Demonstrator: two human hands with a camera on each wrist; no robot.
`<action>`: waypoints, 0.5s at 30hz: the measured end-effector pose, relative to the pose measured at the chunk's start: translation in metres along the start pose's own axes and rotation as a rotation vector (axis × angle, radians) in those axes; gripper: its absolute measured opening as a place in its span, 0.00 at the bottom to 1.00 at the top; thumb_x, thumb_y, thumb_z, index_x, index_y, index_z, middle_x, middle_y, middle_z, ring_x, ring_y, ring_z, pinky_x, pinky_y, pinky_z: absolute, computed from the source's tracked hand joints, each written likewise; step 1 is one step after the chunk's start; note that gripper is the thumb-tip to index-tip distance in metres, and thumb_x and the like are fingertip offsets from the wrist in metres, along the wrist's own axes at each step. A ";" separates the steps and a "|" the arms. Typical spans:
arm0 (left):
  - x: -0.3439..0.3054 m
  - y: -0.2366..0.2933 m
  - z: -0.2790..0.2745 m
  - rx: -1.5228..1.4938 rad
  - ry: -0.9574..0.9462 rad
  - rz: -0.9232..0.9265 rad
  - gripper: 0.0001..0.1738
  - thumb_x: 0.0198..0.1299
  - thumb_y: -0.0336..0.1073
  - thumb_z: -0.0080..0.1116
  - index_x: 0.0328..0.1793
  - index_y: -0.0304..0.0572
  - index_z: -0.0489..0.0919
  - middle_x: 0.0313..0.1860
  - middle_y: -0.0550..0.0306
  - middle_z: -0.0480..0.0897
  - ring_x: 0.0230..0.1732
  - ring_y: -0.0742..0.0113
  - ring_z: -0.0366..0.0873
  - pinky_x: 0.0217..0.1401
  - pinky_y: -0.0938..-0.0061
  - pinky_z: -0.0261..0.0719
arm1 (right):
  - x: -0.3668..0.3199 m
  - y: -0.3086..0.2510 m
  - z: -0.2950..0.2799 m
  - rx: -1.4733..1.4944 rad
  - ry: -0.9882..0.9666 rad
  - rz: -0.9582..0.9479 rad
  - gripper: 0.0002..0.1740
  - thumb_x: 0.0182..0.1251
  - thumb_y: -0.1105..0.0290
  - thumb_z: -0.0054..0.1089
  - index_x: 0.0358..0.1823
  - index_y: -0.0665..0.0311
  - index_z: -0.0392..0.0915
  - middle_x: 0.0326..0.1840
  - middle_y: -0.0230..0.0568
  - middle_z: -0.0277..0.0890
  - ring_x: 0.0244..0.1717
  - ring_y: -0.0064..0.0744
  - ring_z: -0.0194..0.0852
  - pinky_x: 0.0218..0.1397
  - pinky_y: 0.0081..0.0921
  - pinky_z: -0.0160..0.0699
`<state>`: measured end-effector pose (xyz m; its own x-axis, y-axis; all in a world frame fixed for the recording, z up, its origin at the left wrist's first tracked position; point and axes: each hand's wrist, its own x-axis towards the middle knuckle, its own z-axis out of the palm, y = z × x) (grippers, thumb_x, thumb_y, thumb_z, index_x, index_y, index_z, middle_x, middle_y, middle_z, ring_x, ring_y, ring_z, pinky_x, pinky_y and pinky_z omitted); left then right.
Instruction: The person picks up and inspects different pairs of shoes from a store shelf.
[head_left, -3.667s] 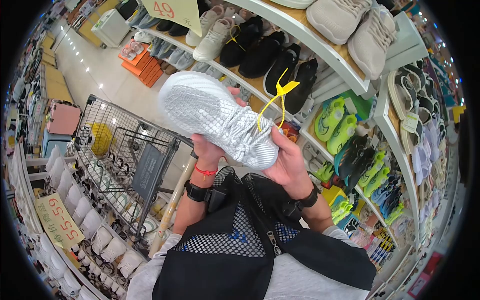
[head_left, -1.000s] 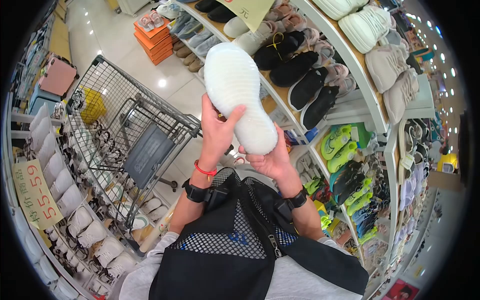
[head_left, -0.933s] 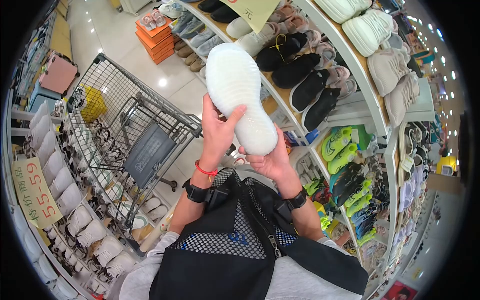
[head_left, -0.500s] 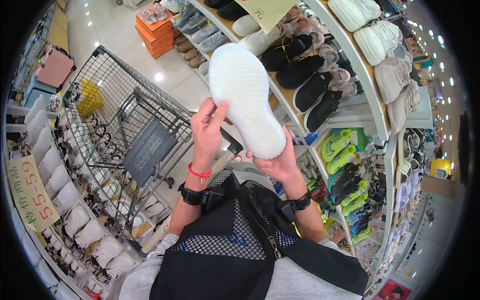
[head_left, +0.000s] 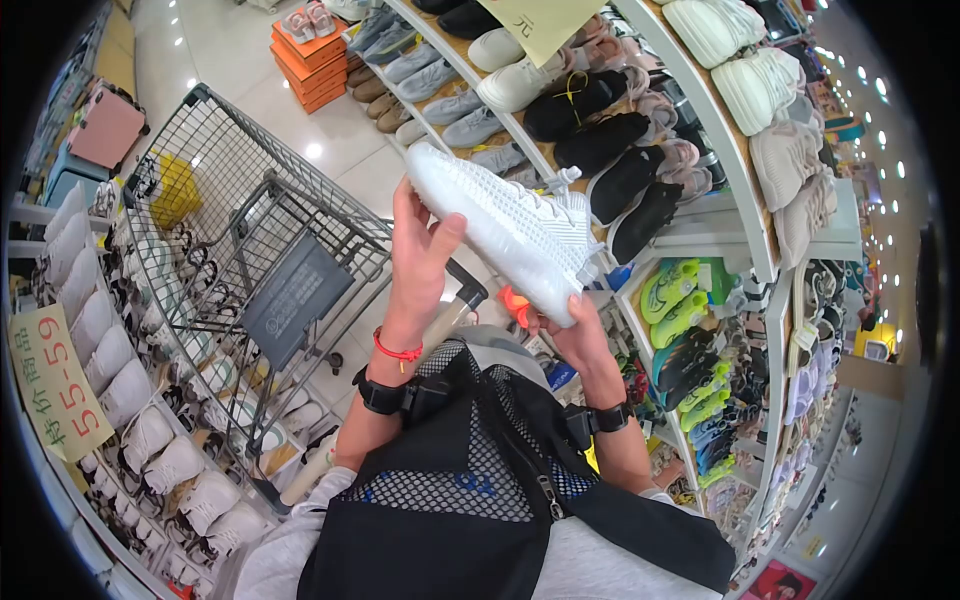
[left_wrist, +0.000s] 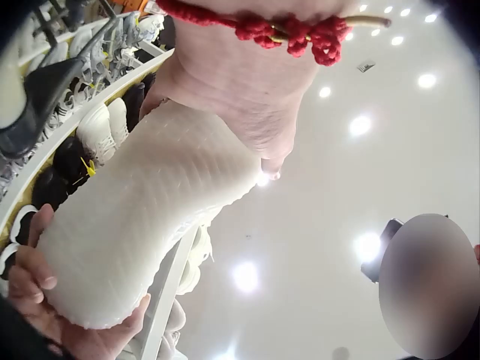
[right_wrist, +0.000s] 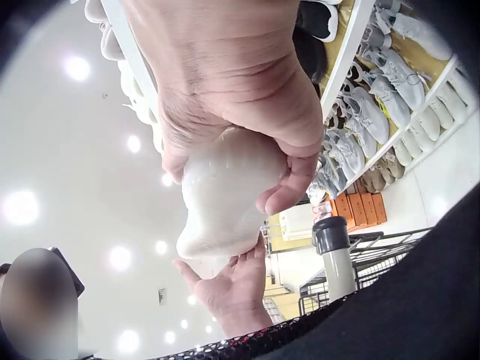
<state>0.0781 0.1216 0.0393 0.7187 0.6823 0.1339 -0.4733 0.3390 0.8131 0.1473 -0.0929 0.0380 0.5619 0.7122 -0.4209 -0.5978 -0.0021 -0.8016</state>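
A white knit sneaker is held tilted on its side in front of the chest, its laced upper facing the shelves and its sole edge toward the body. My left hand holds the toe end between thumb and fingers. The heel is gripped by my right hand, the thumb pressed on the sole edge. In the left wrist view the pale ribbed sole shows between both hands. The right wrist view shows the right hand round the heel, with the left hand beyond at the toe.
A wire shopping cart stands close on the left. Curved shelves of shoes rise at the right. White shoes line the lower left beside a price sign. Orange shoe boxes are stacked on the floor ahead.
The sneaker showed its upper first, then its sole facing the body; now it has rolled so side and laces show. The left hand has shifted along the toe end.
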 end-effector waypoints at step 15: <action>-0.023 0.013 0.017 0.007 0.011 -0.083 0.42 0.50 0.41 0.62 0.67 0.31 0.55 0.53 0.49 0.71 0.55 0.63 0.71 0.60 0.69 0.69 | -0.013 0.013 -0.026 -0.083 0.012 -0.184 0.49 0.44 0.60 0.77 0.65 0.72 0.60 0.60 0.42 0.68 0.58 0.34 0.69 0.63 0.30 0.65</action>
<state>0.0642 0.0985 0.0564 0.7499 0.6589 0.0593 -0.4085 0.3907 0.8249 0.1473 -0.1203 0.0224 0.6642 0.6976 -0.2689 -0.4360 0.0693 -0.8973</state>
